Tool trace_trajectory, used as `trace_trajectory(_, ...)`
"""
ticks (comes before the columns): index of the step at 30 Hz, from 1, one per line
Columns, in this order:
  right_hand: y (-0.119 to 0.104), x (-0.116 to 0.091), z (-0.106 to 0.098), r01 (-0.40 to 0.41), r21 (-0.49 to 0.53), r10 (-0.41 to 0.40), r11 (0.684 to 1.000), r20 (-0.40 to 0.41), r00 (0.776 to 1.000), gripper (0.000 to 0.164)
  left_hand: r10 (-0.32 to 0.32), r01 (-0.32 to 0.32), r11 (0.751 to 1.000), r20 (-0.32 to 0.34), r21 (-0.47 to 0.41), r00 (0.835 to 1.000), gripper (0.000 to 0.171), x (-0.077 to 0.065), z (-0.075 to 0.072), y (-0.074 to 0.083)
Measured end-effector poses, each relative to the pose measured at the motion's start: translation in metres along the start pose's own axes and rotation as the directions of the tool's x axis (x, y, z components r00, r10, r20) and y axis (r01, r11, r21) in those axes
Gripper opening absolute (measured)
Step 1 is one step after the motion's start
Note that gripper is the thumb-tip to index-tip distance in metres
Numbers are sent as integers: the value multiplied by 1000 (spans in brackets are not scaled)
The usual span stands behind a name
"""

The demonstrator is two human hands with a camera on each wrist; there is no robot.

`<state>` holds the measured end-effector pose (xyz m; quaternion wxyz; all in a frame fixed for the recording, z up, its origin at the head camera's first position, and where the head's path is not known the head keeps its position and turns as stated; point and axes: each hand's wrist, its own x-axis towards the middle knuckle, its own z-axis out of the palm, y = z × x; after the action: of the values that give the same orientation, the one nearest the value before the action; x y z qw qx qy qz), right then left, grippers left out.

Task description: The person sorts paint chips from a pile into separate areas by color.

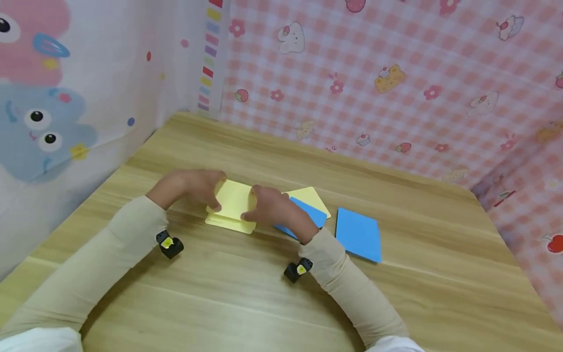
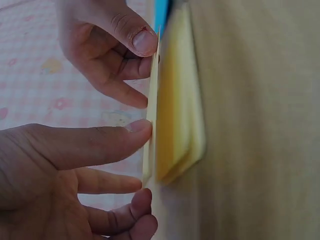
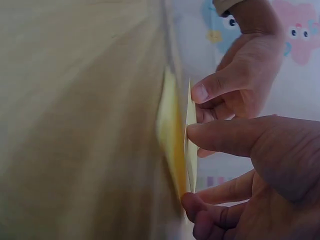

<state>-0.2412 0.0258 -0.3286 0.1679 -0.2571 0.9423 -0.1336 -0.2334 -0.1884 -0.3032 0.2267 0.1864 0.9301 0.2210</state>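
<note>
Both hands hold a square yellow card point(image 1: 236, 199) by its opposite sides, close over the table. My left hand point(image 1: 200, 188) pinches the left side, its thumb point(image 2: 107, 142) on the near face and its fingers at the edge. On the other side my right hand point(image 1: 273, 206) grips the card the same way, thumb and fingertips at its rim. Just below the held card lie more yellow cards point(image 1: 229, 224), loosely stacked, with a thin gap showing in both wrist views. The fingers partly hide the card's side edges.
Right of the hands, a blue card point(image 1: 313, 215) overlaps another yellow card point(image 1: 313, 196), partly behind the right wrist. Farther right lies a second blue card point(image 1: 358, 233), seemingly a small pile. The wooden table point(image 1: 211, 298) meets patterned cloth walls point(image 1: 352, 112) at the back and sides.
</note>
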Motion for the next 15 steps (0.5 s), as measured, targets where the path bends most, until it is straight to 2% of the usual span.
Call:
trace_trajectory(4,-1,1,6,9,-32,-9,999,-14,1000,47,-49,46,996,29,70,998,83,5,5,3)
trace_trajectory(7,-2,2,6,-4,-60,3,998,-16,1000,47,-78,76,994,30,82,996,85,6,5,5)
trace_trajectory(9,-2,1,4,-15,-58,15,998,-6,1000,54,-98,95,992,30,83,995,87,4,5,6)
trace_trajectory(12,2,-5,-6,-23,-26,23,999,-15,1000,66,-107,107,988,-2,112,994,89,-3,0,10)
trace_trajectory(15,12,-22,-30,-17,48,21,999,-87,996,71,-87,98,986,-84,133,993,89,-14,-9,21)
